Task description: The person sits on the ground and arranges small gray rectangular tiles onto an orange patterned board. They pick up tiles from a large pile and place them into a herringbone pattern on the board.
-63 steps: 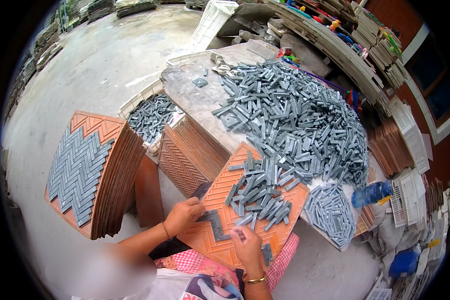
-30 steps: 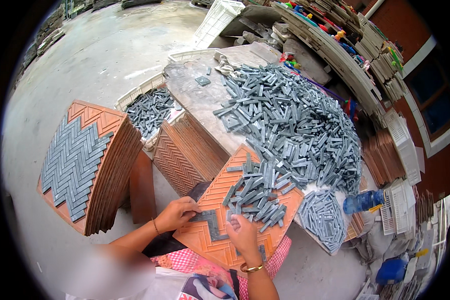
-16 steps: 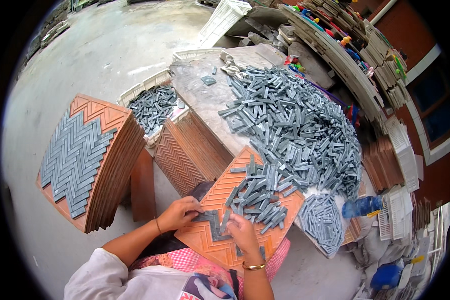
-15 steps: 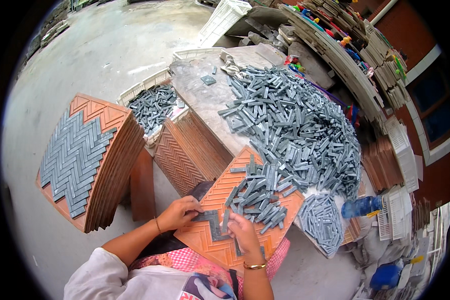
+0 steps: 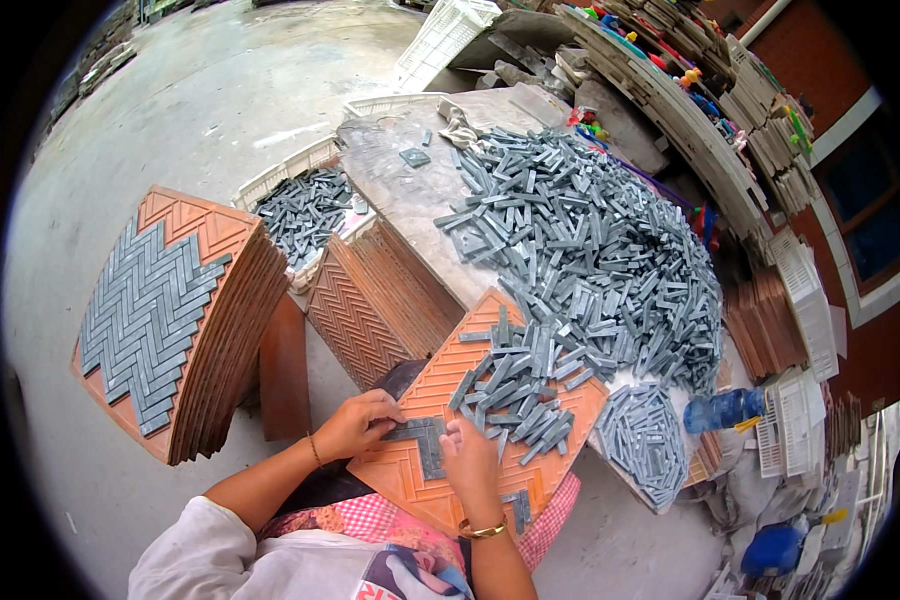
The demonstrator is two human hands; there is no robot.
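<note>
Close together over a grooved orange board (image 5: 401, 468), the left hand (image 5: 362, 424) curls at its edge and the right hand (image 5: 471, 462) bunches its fingers beside inlaid grey strips (image 5: 431, 457); whether either pinches one cannot be told. Loose strips (image 5: 518, 388) cover grooves just beyond the right hand, a larger heap (image 5: 595, 270) farther out. A board stack (image 5: 220, 360) stands left of the left hand, a blue bottle (image 5: 724, 411) well right of both.

Right fingers (image 5: 455, 433) at grey tiles (image 5: 430, 456)
</note>
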